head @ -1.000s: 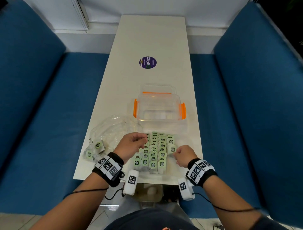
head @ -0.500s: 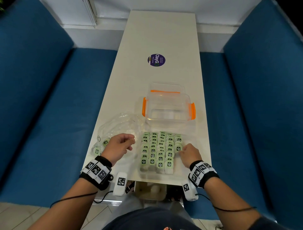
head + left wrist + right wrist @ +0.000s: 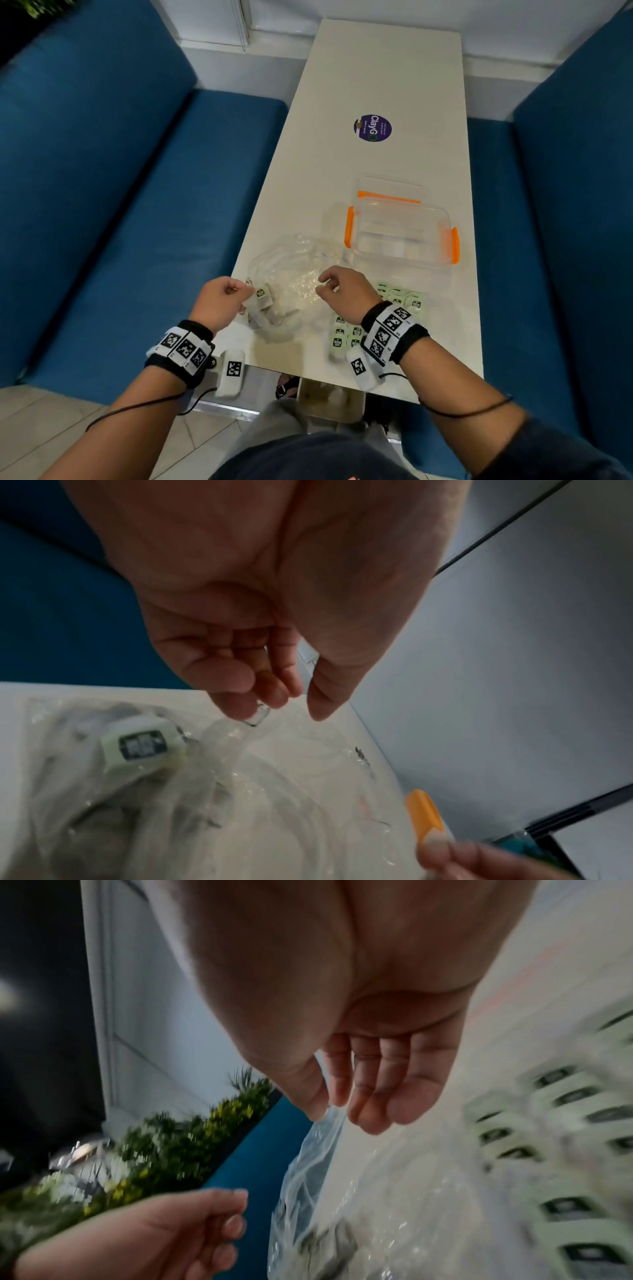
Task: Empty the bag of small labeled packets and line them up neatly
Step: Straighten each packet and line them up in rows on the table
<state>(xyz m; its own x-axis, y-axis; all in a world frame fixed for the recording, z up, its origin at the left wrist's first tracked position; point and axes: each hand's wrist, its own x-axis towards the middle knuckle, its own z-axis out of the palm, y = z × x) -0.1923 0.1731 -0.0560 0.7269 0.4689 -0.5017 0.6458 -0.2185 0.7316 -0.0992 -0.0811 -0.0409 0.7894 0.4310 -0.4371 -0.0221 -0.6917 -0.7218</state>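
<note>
Both hands, left [image 3: 219,298] and right [image 3: 346,291], have left the rows [image 3: 399,298] and now pinch the bag [image 3: 291,291], likely to shake out its last packets [image 3: 261,293].

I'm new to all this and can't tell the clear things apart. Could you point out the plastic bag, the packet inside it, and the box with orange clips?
plastic bag [image 3: 294,274]: head view, crinkled middle.
packet [image 3: 142,744]: left wrist view, dark label.
box [image 3: 400,233]: head view, clear lid.
</note>
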